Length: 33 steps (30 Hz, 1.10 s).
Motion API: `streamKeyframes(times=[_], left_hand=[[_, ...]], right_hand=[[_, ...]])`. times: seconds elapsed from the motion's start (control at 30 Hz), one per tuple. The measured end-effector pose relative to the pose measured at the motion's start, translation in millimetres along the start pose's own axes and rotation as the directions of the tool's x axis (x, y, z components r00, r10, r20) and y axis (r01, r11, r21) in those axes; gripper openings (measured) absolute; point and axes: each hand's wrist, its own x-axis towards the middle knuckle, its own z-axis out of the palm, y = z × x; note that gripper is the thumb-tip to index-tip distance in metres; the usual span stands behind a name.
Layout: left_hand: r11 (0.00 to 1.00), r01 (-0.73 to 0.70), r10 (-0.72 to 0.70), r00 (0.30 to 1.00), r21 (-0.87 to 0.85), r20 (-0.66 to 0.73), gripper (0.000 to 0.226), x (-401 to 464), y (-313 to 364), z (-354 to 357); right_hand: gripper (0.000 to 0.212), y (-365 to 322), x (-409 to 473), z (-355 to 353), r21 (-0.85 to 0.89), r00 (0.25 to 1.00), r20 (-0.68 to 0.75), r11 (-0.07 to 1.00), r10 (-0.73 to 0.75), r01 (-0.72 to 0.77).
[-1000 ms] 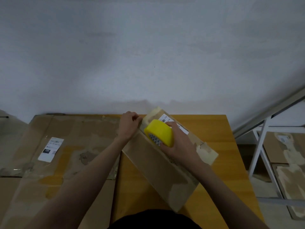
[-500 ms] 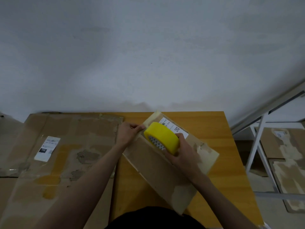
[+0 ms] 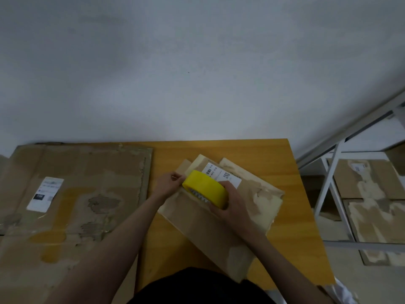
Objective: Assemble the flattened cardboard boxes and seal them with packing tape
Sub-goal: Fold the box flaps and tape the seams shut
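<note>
A long brown cardboard box point(image 3: 210, 233) lies diagonally on the wooden table point(image 3: 291, 233), with a white shipping label near its far end. My right hand point(image 3: 232, 205) grips a yellow tape dispenser point(image 3: 205, 190) whose serrated cutter rests on the box top. My left hand point(image 3: 168, 186) pinches at the far left corner of the box, right beside the dispenser, fingers closed on what looks like the tape end. The tape strip itself is too faint to make out.
A large flattened cardboard sheet point(image 3: 72, 200) with a white label covers the table's left side. To the right stands a white metal rack point(image 3: 328, 185) with more cardboard boxes point(image 3: 372, 207) behind it. A grey wall runs along the back edge.
The box has swung slightly with its far end now further right. My right hand has drawn the yellow dispenser a little along the box, and my left hand stayed at the far corner.
</note>
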Motion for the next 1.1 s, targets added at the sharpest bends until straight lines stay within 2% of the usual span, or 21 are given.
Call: streamKeyframes(times=[0.2,0.33,0.43,0.53,0.73,0.87,0.93,1.0,1.07,1.1], left_hand=[[0.993,-0.059,0.054,0.997,0.103,0.052,0.024,-4.0,17.7,9.3],[0.978,-0.103,0.110,0.993,0.181,-0.034,0.023,-11.2,21.3,20.7],[0.977,-0.060,0.074,0.995,0.204,-0.061,0.017,-9.3,22.8,25.3],[0.990,0.021,-0.013,0.998,0.139,-0.064,0.017,-4.8,23.8,30.5],[0.994,0.058,-0.055,0.998,0.088,-0.031,0.021,4.9,20.6,28.3],[0.995,0.057,-0.054,0.998,0.084,-0.044,0.024,1.7,19.2,31.5],[0.992,0.034,-0.025,0.997,0.119,-0.072,0.031,-5.4,22.6,34.5],[0.979,-0.028,0.060,0.987,0.203,-0.152,0.039,-17.9,24.6,39.6],[0.923,-0.164,0.238,0.954,0.347,-0.184,0.038,-34.5,22.4,46.9],[0.873,-0.239,0.328,0.933,0.424,-0.150,0.036,-42.4,18.8,50.2]], right_hand=[[0.041,24.8,-19.7,-1.8,0.107,0.993,-0.059,0.990,0.103,-0.096],[0.053,39.7,-20.0,-3.8,0.133,0.987,-0.081,0.983,0.140,-0.128],[0.046,38.4,-16.6,-8.2,0.111,0.993,-0.054,0.989,0.104,-0.098],[0.038,36.7,-16.9,-10.6,0.081,0.996,-0.029,0.993,0.086,-0.084],[0.052,44.4,-23.3,-37.0,-0.004,0.993,0.002,0.993,0.115,-0.115],[0.049,52.8,-44.6,-60.2,-0.136,0.990,0.036,0.982,0.140,-0.134],[0.049,49.5,-47.0,-59.3,-0.156,0.991,0.026,0.980,0.128,-0.122],[0.050,44.9,-43.2,-56.3,-0.172,0.991,0.010,0.977,0.133,-0.129],[0.053,42.4,-40.5,-54.7,-0.197,0.991,0.017,0.972,0.135,-0.130],[0.055,42.3,-40.3,-54.2,-0.206,0.991,0.021,0.971,0.133,-0.126]])
